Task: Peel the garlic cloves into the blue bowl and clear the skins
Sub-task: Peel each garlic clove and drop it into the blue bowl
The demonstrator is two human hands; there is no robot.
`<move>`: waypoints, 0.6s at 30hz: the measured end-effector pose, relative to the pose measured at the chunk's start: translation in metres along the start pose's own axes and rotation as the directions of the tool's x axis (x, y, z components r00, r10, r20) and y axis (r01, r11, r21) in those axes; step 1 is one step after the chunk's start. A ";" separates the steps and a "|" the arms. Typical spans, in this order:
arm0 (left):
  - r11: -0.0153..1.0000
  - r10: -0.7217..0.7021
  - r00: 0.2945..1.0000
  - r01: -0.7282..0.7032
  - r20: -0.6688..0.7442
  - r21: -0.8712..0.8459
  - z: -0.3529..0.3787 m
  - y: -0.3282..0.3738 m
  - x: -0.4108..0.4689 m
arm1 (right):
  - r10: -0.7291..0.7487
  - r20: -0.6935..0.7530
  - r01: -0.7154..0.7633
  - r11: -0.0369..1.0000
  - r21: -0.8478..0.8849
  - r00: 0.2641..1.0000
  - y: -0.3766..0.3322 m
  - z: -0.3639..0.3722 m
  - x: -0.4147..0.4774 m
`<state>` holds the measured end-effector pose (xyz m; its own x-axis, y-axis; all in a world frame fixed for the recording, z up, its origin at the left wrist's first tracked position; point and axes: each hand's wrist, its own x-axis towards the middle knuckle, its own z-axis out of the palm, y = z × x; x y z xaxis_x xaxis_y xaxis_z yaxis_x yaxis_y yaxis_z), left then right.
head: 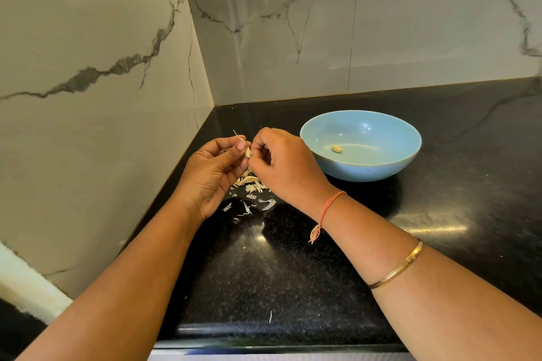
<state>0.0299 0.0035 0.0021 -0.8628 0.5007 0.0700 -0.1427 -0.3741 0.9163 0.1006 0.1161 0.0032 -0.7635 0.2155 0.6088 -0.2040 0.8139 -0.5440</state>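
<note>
Both of my hands are held together just above the black speckled stone surface (293, 258), near its back left corner. My left hand (214, 173) is turned palm up, with thumb and fingers curled round a small pale garlic clove (248, 152). My right hand (284, 167) meets it from the right, knuckles up, fingertips pinching the same clove. A thin strip of skin (236, 134) stands up from the left fingertips. Directly beneath the hands, a scatter of papery white garlic skins (252, 184) lies on the surface, spreading toward me; whether unpeeled cloves lie among them I cannot tell. One stray sliver (270, 316) lies well apart, close to the near edge. To the right of the hands, near but not touching them, stands a round light-blue bowl (366, 167), upright on the surface. Inside it, left of centre on the bottom, rests one peeled yellowish clove (336, 148). My right wrist carries a red thread band (331, 204) with a tassel, and further up the forearm a thin gold bangle (401, 265). Grey-veined marble wall panels (293, 38) close the corner behind and to the left.
</note>
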 end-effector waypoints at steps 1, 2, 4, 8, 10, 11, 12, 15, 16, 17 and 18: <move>1.000 -0.003 1.000 0.003 0.009 0.008 0.000 0.000 0.000 | 0.003 -0.006 -0.003 1.000 -0.004 1.000 0.000 0.000 0.000; 1.000 -0.010 1.000 0.009 0.018 0.016 0.000 -0.001 0.000 | 0.007 -0.017 -0.007 1.000 -0.006 1.000 0.001 0.000 0.001; 0.999 -0.027 0.999 0.026 0.038 0.032 0.001 -0.001 -0.001 | 0.015 -0.049 -0.015 1.000 -0.001 0.999 0.002 -0.002 0.002; 0.997 -0.036 0.998 0.032 0.058 0.064 0.002 -0.001 -0.001 | 0.025 -0.141 -0.024 1.000 0.004 0.990 0.002 -0.003 0.004; 0.996 -0.035 0.997 0.029 0.067 0.089 0.002 -0.001 -0.002 | 0.018 -0.197 -0.018 1.000 0.002 0.980 0.002 -0.003 0.004; 0.995 -0.035 0.997 0.028 0.071 0.098 0.002 -0.001 -0.002 | 0.012 -0.223 -0.012 1.000 0.000 0.975 0.002 -0.003 0.004; 0.994 -0.034 0.997 0.027 0.071 0.105 0.002 -0.001 -0.002 | 0.005 -0.248 -0.006 1.000 -0.003 0.969 0.001 -0.003 0.004; 0.991 -0.032 0.998 0.025 0.047 0.128 0.002 -0.001 -0.002 | 0.009 -0.306 -0.012 1.000 -0.007 0.952 -0.001 -0.005 0.004; 0.992 -0.032 0.999 0.026 0.039 0.126 0.002 -0.002 -0.001 | 0.016 -0.303 -0.019 1.000 -0.006 0.953 -0.001 -0.005 0.004; 0.993 -0.031 0.999 0.027 0.032 0.118 0.001 -0.002 -0.001 | 0.023 -0.283 -0.026 1.000 -0.008 0.959 -0.001 -0.006 0.004; 0.994 -0.029 0.999 0.026 0.025 0.104 0.001 -0.002 0.000 | 0.033 -0.248 -0.037 0.999 -0.011 0.968 -0.001 -0.006 0.004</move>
<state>0.0304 0.0048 0.0009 -0.8462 0.5302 0.0534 -0.1137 -0.2776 0.9540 0.1012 0.1196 0.0093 -0.5941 0.3695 0.7145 -0.1688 0.8112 -0.5598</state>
